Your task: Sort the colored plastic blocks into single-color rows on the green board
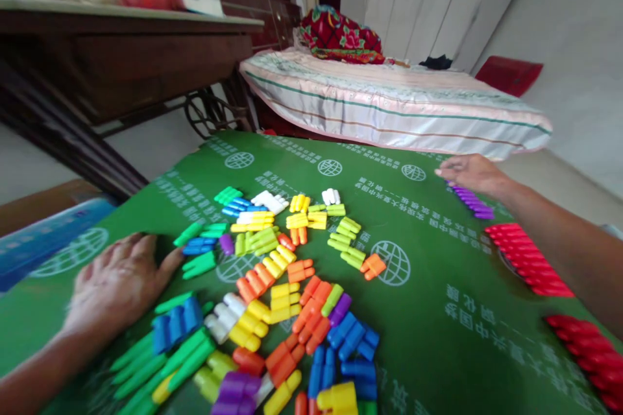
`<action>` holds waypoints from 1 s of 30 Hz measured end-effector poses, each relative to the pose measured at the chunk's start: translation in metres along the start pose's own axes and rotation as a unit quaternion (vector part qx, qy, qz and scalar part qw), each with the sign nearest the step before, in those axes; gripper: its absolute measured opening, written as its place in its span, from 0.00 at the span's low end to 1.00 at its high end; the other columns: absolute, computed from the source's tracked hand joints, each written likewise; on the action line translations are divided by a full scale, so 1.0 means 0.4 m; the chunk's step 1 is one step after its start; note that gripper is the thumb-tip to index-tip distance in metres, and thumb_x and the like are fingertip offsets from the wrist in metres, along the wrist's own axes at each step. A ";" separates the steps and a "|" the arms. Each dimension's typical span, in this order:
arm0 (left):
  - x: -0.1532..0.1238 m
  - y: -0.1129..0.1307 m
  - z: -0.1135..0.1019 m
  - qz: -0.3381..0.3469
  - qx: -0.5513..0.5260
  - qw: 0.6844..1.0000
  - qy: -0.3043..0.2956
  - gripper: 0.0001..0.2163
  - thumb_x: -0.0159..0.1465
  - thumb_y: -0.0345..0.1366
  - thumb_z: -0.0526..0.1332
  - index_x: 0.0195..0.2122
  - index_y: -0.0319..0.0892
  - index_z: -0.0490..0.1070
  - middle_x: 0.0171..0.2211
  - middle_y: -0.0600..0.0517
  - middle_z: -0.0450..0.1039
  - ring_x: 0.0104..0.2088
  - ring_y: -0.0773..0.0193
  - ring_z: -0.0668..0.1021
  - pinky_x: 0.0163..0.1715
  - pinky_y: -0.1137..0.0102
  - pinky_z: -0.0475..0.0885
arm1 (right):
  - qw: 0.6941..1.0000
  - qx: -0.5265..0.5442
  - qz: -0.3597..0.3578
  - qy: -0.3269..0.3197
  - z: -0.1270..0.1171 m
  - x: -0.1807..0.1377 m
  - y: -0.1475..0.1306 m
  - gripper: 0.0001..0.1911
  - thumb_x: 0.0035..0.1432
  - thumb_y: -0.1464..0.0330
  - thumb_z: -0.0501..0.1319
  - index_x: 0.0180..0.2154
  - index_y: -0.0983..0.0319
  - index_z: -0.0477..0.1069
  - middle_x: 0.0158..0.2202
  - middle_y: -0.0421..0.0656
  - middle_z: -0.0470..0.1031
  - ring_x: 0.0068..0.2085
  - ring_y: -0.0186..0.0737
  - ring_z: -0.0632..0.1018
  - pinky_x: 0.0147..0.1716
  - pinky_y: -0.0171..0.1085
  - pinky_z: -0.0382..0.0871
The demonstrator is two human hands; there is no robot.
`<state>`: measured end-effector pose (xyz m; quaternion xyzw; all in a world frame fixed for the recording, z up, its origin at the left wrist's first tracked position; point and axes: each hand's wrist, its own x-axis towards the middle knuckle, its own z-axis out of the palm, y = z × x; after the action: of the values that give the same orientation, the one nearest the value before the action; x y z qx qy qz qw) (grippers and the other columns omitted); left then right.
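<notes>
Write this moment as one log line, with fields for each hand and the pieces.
left hand: flat on green mat, beside mixed pieces | right hand: at purple row | red rows: under right forearm

Both hands, left (114, 285) and right (470, 173), and forearms are bare, without sleeves, rings or watch

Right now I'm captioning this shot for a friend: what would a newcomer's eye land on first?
First, the jumble of colourful plastic pieces heaped mid-table on the green printed mat, with the left hand lying flat at its left edge. Next, the sorted rows: red pieces along the mat's right side, and a purple row at the far right corner, where the right hand reaches. Behind, a striped bed.
</notes>
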<state>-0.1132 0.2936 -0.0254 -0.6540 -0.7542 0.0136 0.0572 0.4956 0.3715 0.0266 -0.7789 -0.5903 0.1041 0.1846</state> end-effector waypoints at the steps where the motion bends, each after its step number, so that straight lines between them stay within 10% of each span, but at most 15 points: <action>1: -0.006 0.006 -0.002 -0.029 0.010 0.999 0.011 0.35 0.65 0.55 0.34 0.56 0.30 0.60 0.60 0.34 0.58 0.61 0.39 0.61 0.59 0.47 0.60 | 0.998 0.030 -0.029 -0.044 0.012 -0.033 -0.023 0.21 0.54 0.55 0.65 0.44 0.61 0.78 0.36 0.44 0.82 0.33 0.44 0.81 0.41 0.42 0.75; 10: -0.042 0.044 -0.023 -0.037 -0.003 0.999 0.028 0.30 0.64 0.52 0.43 0.56 0.33 0.61 0.61 0.35 0.59 0.63 0.41 0.60 0.60 0.50 0.59 | 0.909 0.134 -0.260 -0.296 0.123 -0.374 -0.296 0.14 0.58 0.61 0.60 0.42 0.61 0.77 0.33 0.42 0.79 0.34 0.38 0.78 0.34 0.36 0.71; 16: -0.047 0.046 -0.012 -0.044 -0.013 0.998 0.037 0.29 0.64 0.53 0.45 0.55 0.33 0.63 0.61 0.34 0.60 0.62 0.41 0.61 0.60 0.49 0.60 | 0.867 0.087 -0.429 -0.239 0.144 -0.514 -0.425 0.06 0.59 0.70 0.59 0.38 0.60 0.75 0.34 0.41 0.76 0.36 0.37 0.75 0.37 0.35 0.65; 23: -0.054 0.048 0.002 -0.043 -0.019 0.998 0.050 0.29 0.65 0.53 0.45 0.55 0.34 0.62 0.61 0.35 0.60 0.63 0.42 0.61 0.60 0.50 0.59 | 0.737 0.027 -0.632 -0.237 0.167 -0.656 -0.544 0.07 0.61 0.76 0.56 0.39 0.63 0.71 0.37 0.44 0.73 0.41 0.40 0.72 0.39 0.37 0.64; 30: -0.058 0.046 0.006 -0.041 -0.030 0.996 0.068 0.29 0.66 0.53 0.42 0.54 0.33 0.64 0.60 0.35 0.62 0.62 0.42 0.62 0.59 0.49 0.60 | 0.700 -0.063 -0.683 -0.198 0.217 -0.702 -0.583 0.03 0.62 0.73 0.56 0.37 0.62 0.68 0.40 0.45 0.72 0.42 0.44 0.70 0.34 0.40 0.63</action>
<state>-0.0923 0.2735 -0.0311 -0.6233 -0.7748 -0.0558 0.0896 0.1782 0.1717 0.0277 -0.1330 -0.9884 0.0643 0.0344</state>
